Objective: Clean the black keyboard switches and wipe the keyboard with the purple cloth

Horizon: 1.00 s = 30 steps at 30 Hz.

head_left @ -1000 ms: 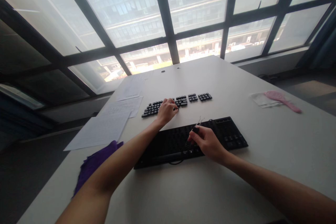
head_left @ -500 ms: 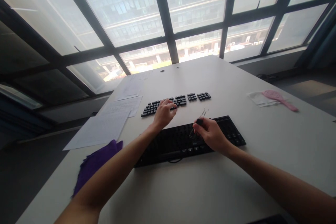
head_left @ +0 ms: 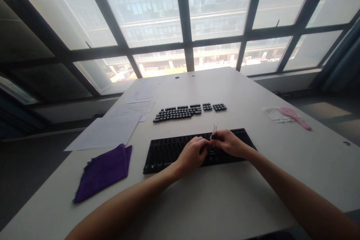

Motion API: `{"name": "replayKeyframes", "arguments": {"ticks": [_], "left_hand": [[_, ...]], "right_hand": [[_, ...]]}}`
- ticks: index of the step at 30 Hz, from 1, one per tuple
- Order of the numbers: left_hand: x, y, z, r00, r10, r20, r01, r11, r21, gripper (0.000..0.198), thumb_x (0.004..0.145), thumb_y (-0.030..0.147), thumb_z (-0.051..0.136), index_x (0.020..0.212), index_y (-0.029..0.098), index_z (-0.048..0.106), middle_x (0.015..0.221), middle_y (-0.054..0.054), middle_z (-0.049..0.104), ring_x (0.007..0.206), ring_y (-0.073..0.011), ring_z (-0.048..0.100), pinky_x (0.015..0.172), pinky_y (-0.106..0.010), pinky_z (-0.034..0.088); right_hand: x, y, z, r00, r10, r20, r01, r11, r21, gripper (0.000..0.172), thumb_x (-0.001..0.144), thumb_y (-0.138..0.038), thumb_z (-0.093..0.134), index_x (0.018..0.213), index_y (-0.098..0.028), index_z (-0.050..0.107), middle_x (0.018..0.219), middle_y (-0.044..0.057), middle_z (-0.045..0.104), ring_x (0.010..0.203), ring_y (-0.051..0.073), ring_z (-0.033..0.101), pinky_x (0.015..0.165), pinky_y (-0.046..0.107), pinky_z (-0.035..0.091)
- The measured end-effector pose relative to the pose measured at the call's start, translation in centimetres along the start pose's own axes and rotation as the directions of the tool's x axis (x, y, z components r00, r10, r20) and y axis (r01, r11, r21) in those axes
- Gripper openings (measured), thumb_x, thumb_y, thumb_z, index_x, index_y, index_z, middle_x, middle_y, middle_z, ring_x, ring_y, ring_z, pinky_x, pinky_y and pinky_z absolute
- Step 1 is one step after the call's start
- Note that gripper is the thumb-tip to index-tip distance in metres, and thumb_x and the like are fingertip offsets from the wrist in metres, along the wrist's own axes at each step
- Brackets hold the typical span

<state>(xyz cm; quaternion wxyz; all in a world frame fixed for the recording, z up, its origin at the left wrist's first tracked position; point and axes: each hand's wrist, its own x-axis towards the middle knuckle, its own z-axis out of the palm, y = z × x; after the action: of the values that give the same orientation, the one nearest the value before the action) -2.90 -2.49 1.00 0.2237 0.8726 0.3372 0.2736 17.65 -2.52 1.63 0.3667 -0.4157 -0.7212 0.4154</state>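
Observation:
A black keyboard (head_left: 168, 150) lies on the white table (head_left: 225, 202) in front of me. Behind it, rows of loose black keycaps (head_left: 180, 112) are laid out on the table. My right hand (head_left: 229, 143) is over the keyboard's middle, fingers pinched on a small wire keycap puller (head_left: 215, 131) whose loops stick up. My left hand (head_left: 192, 154) has its fingers curled together right beside the puller, over the keyboard; whether it holds anything is hidden.
A purple cloth (head_left: 104, 170) lies at the left front. Sheets of paper (head_left: 112, 129) spread at the left back. A pink brush (head_left: 294, 117) on a white cloth sits at the right. Large windows stand behind the table's far edge.
My left hand has come back from the rows of loose keycaps to the keyboard, meeting my right hand. The right hand has shifted slightly with the puller.

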Motion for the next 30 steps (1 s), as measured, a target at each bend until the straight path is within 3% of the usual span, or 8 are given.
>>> {"name": "replayKeyframes", "arguments": {"ticks": [6, 14, 22, 30], "left_hand": [[-0.2, -0.2, 0.0, 1.000, 0.006, -0.017, -0.006, 1.000, -0.009, 0.019, 0.085, 0.007, 0.055, 0.094, 0.019, 0.067, 0.091, -0.004, 0.067, 0.089, -0.0191, 0.058, 0.082, -0.031, 0.046], [-0.3, 0.1, -0.2, 0.999, 0.029, 0.018, -0.029, 1.000, 0.000, 0.019, 0.084, 0.009, 0.057, 0.095, 0.019, 0.069, 0.091, -0.004, 0.067, 0.088, -0.0187, 0.058, 0.080, -0.030, 0.047], [-0.1, 0.6, -0.5, 0.995, 0.059, 0.078, -0.060, 0.998, 0.014, 0.006, 0.083, 0.019, 0.062, 0.084, 0.019, 0.068, 0.083, -0.004, 0.066, 0.082, -0.0192, 0.057, 0.079, -0.032, 0.046], [0.0, 0.4, -0.5, 0.995, 0.043, 0.095, -0.042, 0.999, -0.018, 0.012, 0.083, 0.021, 0.065, 0.094, 0.021, 0.071, 0.090, -0.005, 0.068, 0.088, -0.0202, 0.059, 0.084, -0.034, 0.047]], "right_hand": [[0.0, 0.1, -0.9, 0.990, 0.056, 0.131, -0.052, 0.998, -0.037, 0.015, 0.086, -0.027, 0.063, 0.084, -0.013, 0.070, 0.074, 0.003, 0.067, 0.069, 0.016, 0.059, 0.063, 0.027, 0.046], [-1.0, -0.7, -0.5, 0.997, 0.004, 0.076, 0.012, 0.977, -0.212, 0.016, 0.087, -0.029, 0.066, 0.084, -0.015, 0.071, 0.077, 0.004, 0.068, 0.073, 0.018, 0.060, 0.068, 0.029, 0.047], [-2.3, -0.5, 0.0, 0.978, -0.174, 0.118, 0.203, 0.926, -0.319, 0.019, 0.094, -0.029, 0.060, 0.088, -0.019, 0.075, 0.079, 0.004, 0.061, 0.070, 0.016, 0.056, 0.065, 0.028, 0.043], [-2.0, -0.6, -1.5, 0.982, -0.156, 0.109, 0.177, 0.958, -0.226, 0.015, 0.090, -0.027, 0.064, 0.087, -0.017, 0.074, 0.075, 0.004, 0.064, 0.068, 0.015, 0.057, 0.068, 0.028, 0.045]]}}
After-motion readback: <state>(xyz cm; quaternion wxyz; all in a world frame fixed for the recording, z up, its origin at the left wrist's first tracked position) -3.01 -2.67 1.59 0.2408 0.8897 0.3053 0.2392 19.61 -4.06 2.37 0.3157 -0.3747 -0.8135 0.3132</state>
